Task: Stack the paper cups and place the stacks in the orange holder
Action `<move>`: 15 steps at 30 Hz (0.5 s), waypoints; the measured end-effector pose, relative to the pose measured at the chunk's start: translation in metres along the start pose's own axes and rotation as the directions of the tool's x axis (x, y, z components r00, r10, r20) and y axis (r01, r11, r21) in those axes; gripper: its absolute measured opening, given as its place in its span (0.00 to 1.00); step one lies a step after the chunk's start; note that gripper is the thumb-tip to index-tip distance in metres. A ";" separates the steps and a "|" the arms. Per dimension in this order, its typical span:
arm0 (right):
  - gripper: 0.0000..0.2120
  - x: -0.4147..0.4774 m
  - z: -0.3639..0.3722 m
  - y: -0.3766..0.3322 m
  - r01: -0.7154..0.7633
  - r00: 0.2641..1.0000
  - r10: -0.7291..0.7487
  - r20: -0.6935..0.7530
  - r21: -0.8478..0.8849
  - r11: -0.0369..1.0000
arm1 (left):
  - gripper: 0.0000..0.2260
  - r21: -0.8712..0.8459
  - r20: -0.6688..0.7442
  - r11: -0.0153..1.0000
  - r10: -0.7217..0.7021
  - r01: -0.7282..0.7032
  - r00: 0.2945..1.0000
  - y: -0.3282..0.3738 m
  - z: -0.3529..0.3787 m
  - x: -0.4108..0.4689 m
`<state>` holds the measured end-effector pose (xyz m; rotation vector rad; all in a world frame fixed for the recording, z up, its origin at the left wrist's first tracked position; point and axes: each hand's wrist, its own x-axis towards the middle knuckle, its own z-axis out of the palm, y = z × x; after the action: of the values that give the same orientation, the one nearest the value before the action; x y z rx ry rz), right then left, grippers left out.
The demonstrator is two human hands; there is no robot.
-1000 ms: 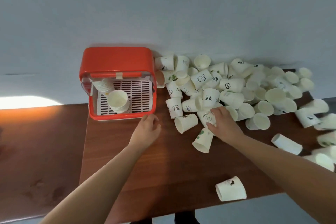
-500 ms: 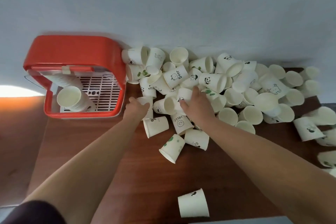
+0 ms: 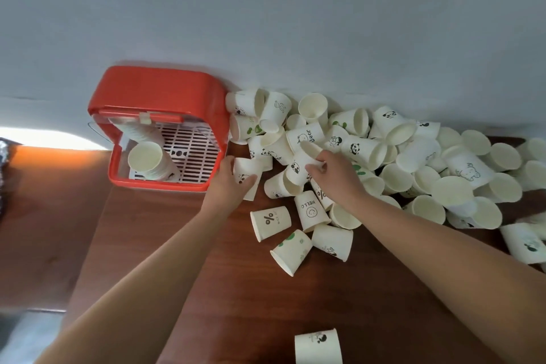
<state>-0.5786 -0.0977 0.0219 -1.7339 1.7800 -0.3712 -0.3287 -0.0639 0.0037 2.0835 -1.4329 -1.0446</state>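
Far left on the table (image 3: 224,304), against the wall: holder (image 3: 159,86), open toward the near side, with a stack (image 3: 149,161) lying inside on the white grid.

Just right of the holder: left hand (image 3: 229,186), fingers curled round a cup (image 3: 246,168) at the left edge of the pile (image 3: 413,156). Cup touching the hand, near the holder's right wall but apart from it.

Further right: right hand (image 3: 336,177), thumb and fingers pinching a panda cup (image 3: 298,167) on the near side of the pile, among other loose cups. Pile spread along the wall to the far right.

Well apart, at the near edge: lone cup (image 3: 317,346), partly cut off by the frame.

Probably the gathering step: one cup in each hand, not yet nested. Next, most likely, bringing the two together, the bottom of one into the mouth of the other, both in one line. Soft grip needed, thin paper being easy to crush. Then, perhaps, adding more from the pile before carrying the stack left into the holder. Much of the task seemingly not yet done, judging by the many loose cups.
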 end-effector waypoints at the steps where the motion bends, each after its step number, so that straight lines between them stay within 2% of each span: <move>1: 0.09 -0.004 -0.003 -0.005 0.039 0.999 -0.039 0.004 -0.011 0.999 | 0.33 -0.046 0.011 0.999 0.020 -0.019 1.000 0.001 -0.009 -0.006; 5: 0.12 -0.023 -0.018 -0.037 0.192 0.981 -0.192 0.014 -0.019 0.981 | 0.28 -0.277 0.044 0.957 0.101 -0.085 0.994 0.003 -0.053 -0.036; 9: 0.12 -0.033 -0.023 -0.087 0.200 0.977 -0.202 0.069 0.038 0.979 | 0.25 -0.439 0.037 0.893 0.133 -0.104 0.990 -0.014 -0.103 -0.054; 12: 0.12 -0.030 -0.008 -0.134 0.214 0.976 -0.217 0.026 0.080 0.974 | 0.26 -0.488 0.014 0.866 0.127 -0.104 0.992 -0.037 -0.143 -0.054; 15: 0.10 -0.025 0.021 -0.176 0.250 0.968 -0.252 0.000 0.113 0.961 | 0.28 -0.464 -0.078 0.875 0.111 -0.135 0.991 -0.061 -0.182 -0.051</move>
<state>-0.4271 -0.0866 0.1159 -1.8800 1.5004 -0.5535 -0.1621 -0.0082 0.0965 1.6360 -1.1291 -1.1442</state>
